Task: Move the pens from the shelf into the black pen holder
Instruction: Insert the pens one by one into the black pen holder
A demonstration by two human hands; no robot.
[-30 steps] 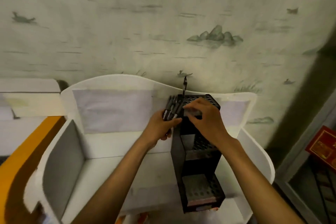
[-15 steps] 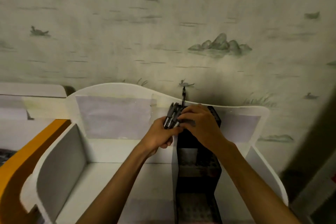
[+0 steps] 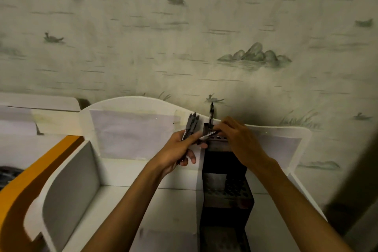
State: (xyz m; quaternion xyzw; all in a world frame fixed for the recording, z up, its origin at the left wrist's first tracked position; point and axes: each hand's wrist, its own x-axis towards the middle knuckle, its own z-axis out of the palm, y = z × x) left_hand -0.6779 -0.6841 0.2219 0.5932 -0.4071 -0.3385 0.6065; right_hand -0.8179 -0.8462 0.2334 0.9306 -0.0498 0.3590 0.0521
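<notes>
Currently a bundle of dark grey capped pens (image 3: 191,127) is gripped in the left hand (image 3: 177,152), tips up. One silver-and-black pen (image 3: 207,135) is pinched by the right hand (image 3: 238,141) and lies tilted over the top tier of the black perforated stepped pen holder (image 3: 224,185), directly below the right hand. One dark pen (image 3: 211,113) is already seated upright, just beyond the fingers. Step judged: insertion mid-way. Next move calls for the pinched pen to be stood up and aligned with a hole. Everything is carried by a white curved-back shelf unit (image 3: 131,149) under both hands; pale wallpaper printed with ducks and rocks (image 3: 204,37) is seen behind.
</notes>
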